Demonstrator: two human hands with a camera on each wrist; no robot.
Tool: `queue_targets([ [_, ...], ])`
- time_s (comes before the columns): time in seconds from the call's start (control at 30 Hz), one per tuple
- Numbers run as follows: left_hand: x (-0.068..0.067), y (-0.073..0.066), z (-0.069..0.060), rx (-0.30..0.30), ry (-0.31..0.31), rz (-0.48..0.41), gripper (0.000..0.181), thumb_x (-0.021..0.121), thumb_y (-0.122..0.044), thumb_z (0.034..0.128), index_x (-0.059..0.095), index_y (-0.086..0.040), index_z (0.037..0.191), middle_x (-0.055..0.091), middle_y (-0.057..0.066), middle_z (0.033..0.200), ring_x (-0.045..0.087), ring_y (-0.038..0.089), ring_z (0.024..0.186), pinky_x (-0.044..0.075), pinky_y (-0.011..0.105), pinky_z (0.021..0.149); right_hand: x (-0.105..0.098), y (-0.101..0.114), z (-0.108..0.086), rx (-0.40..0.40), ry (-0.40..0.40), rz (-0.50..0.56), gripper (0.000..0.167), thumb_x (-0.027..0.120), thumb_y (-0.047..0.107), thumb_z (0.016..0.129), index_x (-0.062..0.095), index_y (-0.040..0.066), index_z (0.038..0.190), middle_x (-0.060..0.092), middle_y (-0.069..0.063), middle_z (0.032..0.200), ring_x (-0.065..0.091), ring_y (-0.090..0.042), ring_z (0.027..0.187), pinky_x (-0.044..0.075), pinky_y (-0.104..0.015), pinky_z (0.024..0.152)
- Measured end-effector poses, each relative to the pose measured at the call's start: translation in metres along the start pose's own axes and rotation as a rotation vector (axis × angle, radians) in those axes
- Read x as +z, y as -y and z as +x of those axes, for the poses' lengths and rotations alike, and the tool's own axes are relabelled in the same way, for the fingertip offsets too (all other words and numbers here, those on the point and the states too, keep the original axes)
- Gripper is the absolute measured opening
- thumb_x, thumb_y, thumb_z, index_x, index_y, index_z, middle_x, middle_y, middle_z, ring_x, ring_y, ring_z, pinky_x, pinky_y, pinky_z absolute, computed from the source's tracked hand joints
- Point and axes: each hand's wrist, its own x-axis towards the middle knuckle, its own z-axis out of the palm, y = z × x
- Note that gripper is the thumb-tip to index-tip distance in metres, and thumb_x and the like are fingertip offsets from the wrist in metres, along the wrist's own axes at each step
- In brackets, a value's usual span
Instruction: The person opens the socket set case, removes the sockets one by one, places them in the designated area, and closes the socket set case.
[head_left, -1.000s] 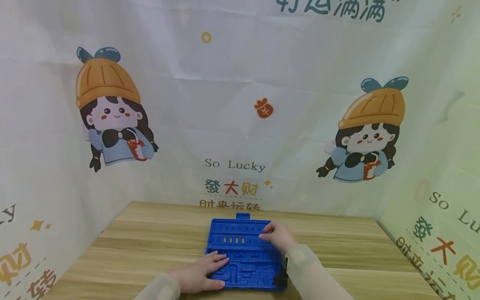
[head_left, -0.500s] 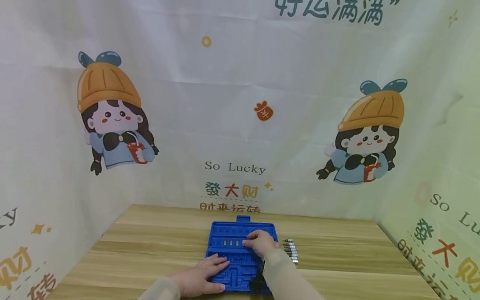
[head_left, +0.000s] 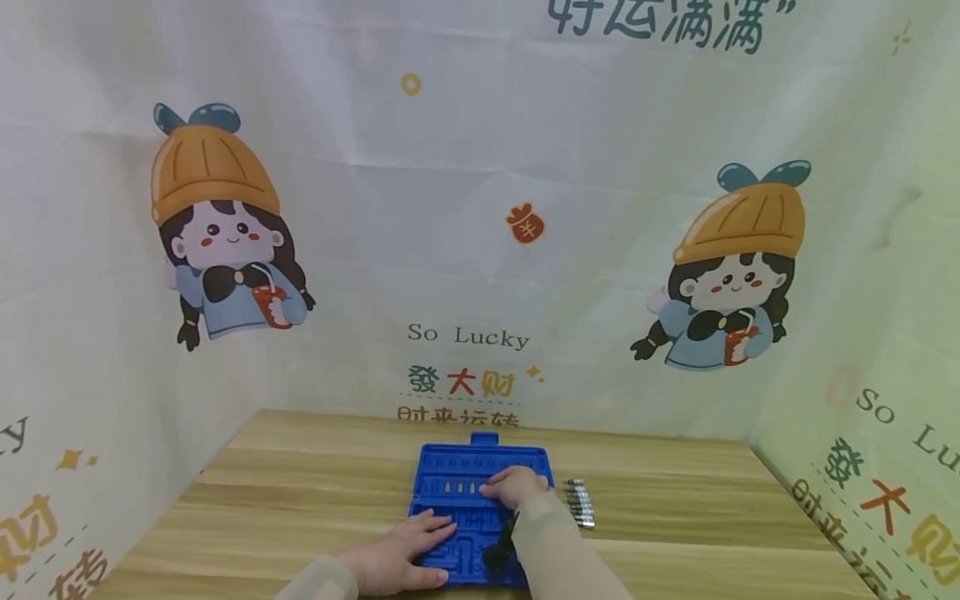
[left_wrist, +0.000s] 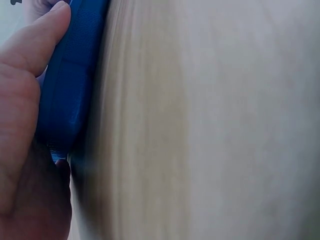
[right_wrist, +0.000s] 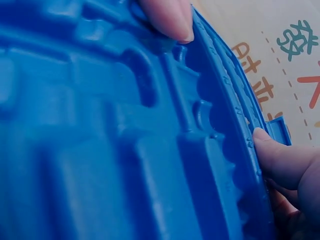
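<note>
An open blue plastic case (head_left: pixel 480 454) lies on the table. The left hand (head_left: pixel 401 554) rests on its left side with spread fingers; the left wrist view shows this hand (left_wrist: pixel 20 120) against the case's edge (left_wrist: pixel 75 85). Over the lid, the right hand (head_left: pixel 517 487) pinches with thumb and fingertips at the right end of a short row of small metal bits (head_left: pixel 460 487); the pinched bit is mostly hidden. In the right wrist view the right hand (right_wrist: pixel 292 175) is at the lid, and a left fingertip (right_wrist: pixel 172 20) touches the case.
Several silver metal pieces (head_left: pixel 580 504) lie in a stack-like row on the wooden table (head_left: pixel 675 508), right of the case. A black item (head_left: pixel 497 557) hangs below the right wrist over the case. Printed cloth (head_left: pixel 465 275) stands behind the table and at both sides.
The right hand has moved left across the lid, from its right part to the bits, uncovering the silver pieces on the table. The left hand has stayed on the case.
</note>
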Motion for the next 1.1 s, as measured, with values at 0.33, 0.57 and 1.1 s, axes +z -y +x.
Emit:
queue_targets([
  [0.33,-0.007,-0.028,-0.014,-0.035,-0.004,0.01,0.066,0.056,-0.052,0.0926,0.039,-0.022,0.149,0.029,0.005,0.156,0.017,0.037,0.144,0.022,0.063,0.107,0.005,-0.001,0.009,0.061,0.024,0.036,0.011,0.081,0.024,0.078,0.076,0.016,0.084,0.051,-0.025,0.129,0.03,-0.05,0.128,0.029,-0.062,0.101],
  [0.57,-0.007,-0.026,-0.012,-0.033,-0.01,0.015,0.066,0.056,-0.052,0.0927,0.039,-0.022,0.149,0.029,0.005,0.156,0.017,0.037,0.144,0.022,0.062,0.107,0.003,0.002,0.014,0.055,0.074,-0.012,0.012,0.079,0.023,0.081,0.077,0.016,0.09,0.052,-0.021,0.135,0.02,-0.055,0.135,0.021,-0.064,0.106],
  [1.1,-0.006,-0.028,-0.012,-0.03,-0.019,0.015,0.067,0.057,-0.051,0.0926,0.039,-0.019,0.149,0.03,0.007,0.155,0.018,0.037,0.143,0.022,0.061,0.108,0.007,0.003,0.006,0.095,-0.026,0.111,0.01,0.084,0.018,0.074,0.076,0.014,0.079,0.047,-0.03,0.128,0.029,-0.051,0.127,0.025,-0.063,0.103],
])
